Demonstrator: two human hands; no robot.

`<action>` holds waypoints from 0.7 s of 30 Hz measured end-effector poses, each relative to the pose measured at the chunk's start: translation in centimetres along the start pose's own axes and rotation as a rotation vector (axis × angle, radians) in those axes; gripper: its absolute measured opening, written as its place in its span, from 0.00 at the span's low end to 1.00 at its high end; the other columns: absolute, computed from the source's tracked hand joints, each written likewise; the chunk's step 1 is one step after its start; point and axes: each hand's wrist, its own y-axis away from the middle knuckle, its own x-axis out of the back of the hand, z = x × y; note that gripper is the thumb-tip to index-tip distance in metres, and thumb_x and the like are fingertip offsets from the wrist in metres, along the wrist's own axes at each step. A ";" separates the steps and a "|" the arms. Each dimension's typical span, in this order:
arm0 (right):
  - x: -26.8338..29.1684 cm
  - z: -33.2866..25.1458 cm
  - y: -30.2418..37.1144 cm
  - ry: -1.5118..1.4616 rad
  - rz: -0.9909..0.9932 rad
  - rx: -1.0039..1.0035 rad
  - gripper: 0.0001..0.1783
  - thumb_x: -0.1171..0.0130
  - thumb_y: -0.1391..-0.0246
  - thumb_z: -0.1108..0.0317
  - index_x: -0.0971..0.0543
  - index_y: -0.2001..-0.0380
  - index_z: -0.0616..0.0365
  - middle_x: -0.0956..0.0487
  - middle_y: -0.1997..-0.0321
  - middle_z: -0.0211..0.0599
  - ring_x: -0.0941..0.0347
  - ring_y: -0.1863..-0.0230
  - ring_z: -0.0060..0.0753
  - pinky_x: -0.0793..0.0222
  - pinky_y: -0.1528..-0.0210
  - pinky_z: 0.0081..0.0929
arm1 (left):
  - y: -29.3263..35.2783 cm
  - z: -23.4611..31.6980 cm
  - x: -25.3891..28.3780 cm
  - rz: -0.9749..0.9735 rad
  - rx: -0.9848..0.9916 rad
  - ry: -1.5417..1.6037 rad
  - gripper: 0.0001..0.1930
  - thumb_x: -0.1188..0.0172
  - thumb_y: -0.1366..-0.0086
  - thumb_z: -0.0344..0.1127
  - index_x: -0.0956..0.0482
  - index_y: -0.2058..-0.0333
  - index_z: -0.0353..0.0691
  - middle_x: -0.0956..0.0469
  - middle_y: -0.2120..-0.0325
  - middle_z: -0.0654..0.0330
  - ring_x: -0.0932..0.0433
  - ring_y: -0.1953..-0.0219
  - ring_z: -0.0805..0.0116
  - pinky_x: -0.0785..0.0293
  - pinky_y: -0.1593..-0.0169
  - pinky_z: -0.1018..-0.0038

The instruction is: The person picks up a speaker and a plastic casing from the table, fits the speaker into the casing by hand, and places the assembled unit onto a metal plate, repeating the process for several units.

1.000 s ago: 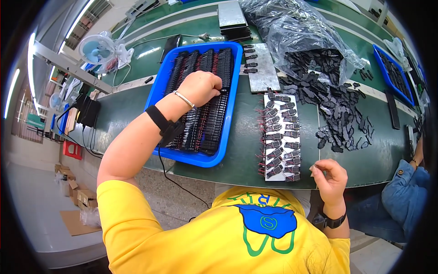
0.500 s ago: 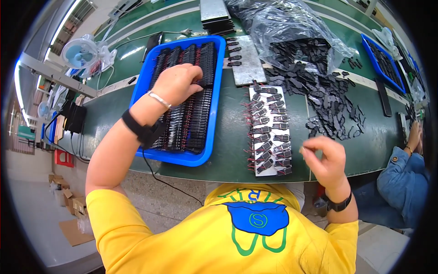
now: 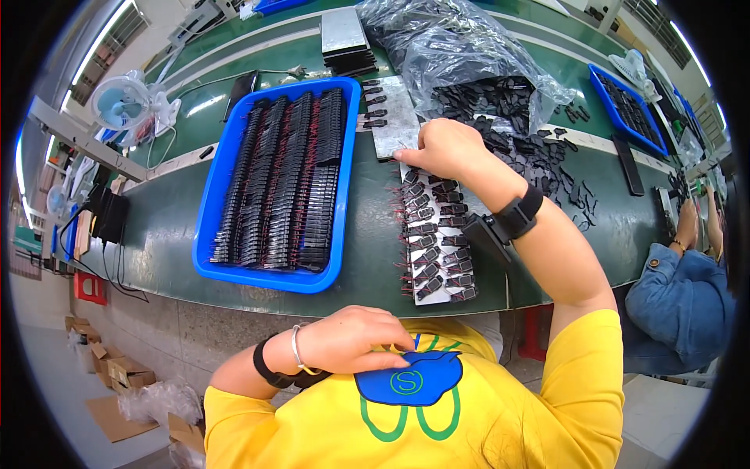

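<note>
My right hand reaches over the upper end of a white strip, thumb and forefinger pinched together where the strip meets a grey metal plate. What lies between those fingertips is too small to make out. Two rows of small black parts with thin red wires lie along the strip. My left hand hovers in front of my yellow shirt, fingers stretched and thumb apart, nothing visible in it. Beyond it stands a blue tray packed with columns of black wired parts.
Loose black pieces spill from a clear plastic bag at the back right. Stacked metal plates stand at the back. A small fan is at the left, another blue tray at the right, near a co-worker's denim sleeve.
My left hand has left the blue tray and come down in front of my shirt. My right hand has swung up and left to the strip's upper end. The view has shifted slightly.
</note>
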 end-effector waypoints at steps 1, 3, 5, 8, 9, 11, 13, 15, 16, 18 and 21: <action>-0.1 -0.1 -0.1 0.021 -0.027 -0.012 0.22 0.39 0.58 0.47 0.18 0.76 0.57 0.20 0.74 0.42 0.22 0.66 0.44 0.28 0.64 0.36 | 0.3 -0.3 0.0 0.026 0.035 0.033 0.09 0.36 0.43 0.33 0.22 0.65 0.36 0.21 0.70 0.56 0.22 0.68 0.59 0.26 0.65 0.70; -0.4 0.0 0.0 -0.001 -0.018 0.001 0.21 0.38 0.58 0.48 0.18 0.76 0.58 0.20 0.73 0.42 0.23 0.66 0.44 0.28 0.63 0.36 | 0.8 -0.8 0.0 0.077 0.104 0.098 0.09 0.36 0.44 0.32 0.22 0.65 0.36 0.21 0.70 0.56 0.22 0.69 0.60 0.26 0.65 0.71; -1.1 0.2 0.1 -0.060 0.000 0.031 0.19 0.37 0.60 0.51 0.18 0.76 0.58 0.20 0.72 0.42 0.23 0.66 0.45 0.28 0.63 0.36 | 1.1 -0.9 0.1 0.097 0.111 0.109 0.09 0.36 0.43 0.31 0.22 0.65 0.36 0.21 0.71 0.56 0.22 0.69 0.61 0.26 0.66 0.71; -2.6 0.9 0.3 -0.123 0.141 0.139 0.15 0.38 0.61 0.56 0.18 0.75 0.56 0.20 0.70 0.41 0.24 0.65 0.48 0.29 0.61 0.38 | 1.2 -1.1 0.5 0.116 0.126 0.129 0.08 0.36 0.43 0.31 0.22 0.65 0.35 0.22 0.71 0.56 0.22 0.69 0.62 0.26 0.66 0.72; -3.0 1.1 0.4 -0.159 0.207 0.193 0.14 0.38 0.62 0.58 0.17 0.74 0.55 0.21 0.69 0.41 0.24 0.64 0.50 0.29 0.60 0.40 | 1.1 -1.1 0.4 0.121 0.125 0.116 0.08 0.36 0.43 0.30 0.22 0.66 0.35 0.22 0.71 0.56 0.22 0.69 0.62 0.26 0.66 0.72; -3.4 1.4 0.5 -0.159 0.292 0.278 0.12 0.37 0.62 0.61 0.18 0.73 0.56 0.21 0.69 0.40 0.25 0.65 0.48 0.29 0.60 0.38 | 1.0 -1.1 0.2 0.132 0.123 0.091 0.07 0.37 0.43 0.30 0.22 0.66 0.35 0.22 0.72 0.56 0.22 0.70 0.62 0.27 0.66 0.72; -3.8 1.6 0.7 -0.165 0.468 0.439 0.10 0.36 0.62 0.67 0.20 0.72 0.57 0.21 0.69 0.39 0.26 0.68 0.44 0.30 0.60 0.36 | 1.0 -1.1 0.2 0.149 0.128 0.102 0.08 0.37 0.43 0.29 0.22 0.65 0.35 0.22 0.71 0.56 0.22 0.69 0.64 0.27 0.66 0.73; -3.3 1.5 1.0 -0.211 0.546 0.518 0.10 0.36 0.61 0.68 0.21 0.72 0.57 0.21 0.69 0.37 0.25 0.68 0.41 0.30 0.61 0.35 | 0.8 -1.2 0.3 0.171 0.139 0.118 0.08 0.38 0.42 0.28 0.22 0.63 0.35 0.22 0.69 0.57 0.22 0.68 0.66 0.26 0.65 0.74; -3.0 1.1 1.1 -0.264 0.624 0.599 0.09 0.36 0.61 0.70 0.22 0.72 0.58 0.21 0.69 0.35 0.25 0.68 0.38 0.30 0.61 0.33 | 0.9 -1.3 0.2 0.175 0.143 0.118 0.08 0.38 0.42 0.28 0.22 0.63 0.35 0.22 0.69 0.57 0.22 0.68 0.66 0.26 0.65 0.74; -2.0 0.6 2.2 -0.320 0.700 0.676 0.09 0.36 0.60 0.71 0.22 0.72 0.58 0.21 0.69 0.33 0.25 0.68 0.35 0.30 0.62 0.32 | 0.8 -1.5 -0.1 0.452 0.211 0.350 0.09 0.38 0.42 0.27 0.23 0.62 0.35 0.22 0.67 0.57 0.22 0.66 0.69 0.26 0.63 0.75; -0.4 -0.9 7.7 -0.825 0.232 0.337 0.08 0.37 0.54 0.73 0.24 0.69 0.62 0.21 0.68 0.31 0.25 0.68 0.24 0.30 0.63 0.24 | 0.0 -1.1 0.0 0.771 0.203 0.617 0.11 0.39 0.41 0.26 0.24 0.59 0.35 0.23 0.66 0.60 0.24 0.65 0.73 0.26 0.61 0.77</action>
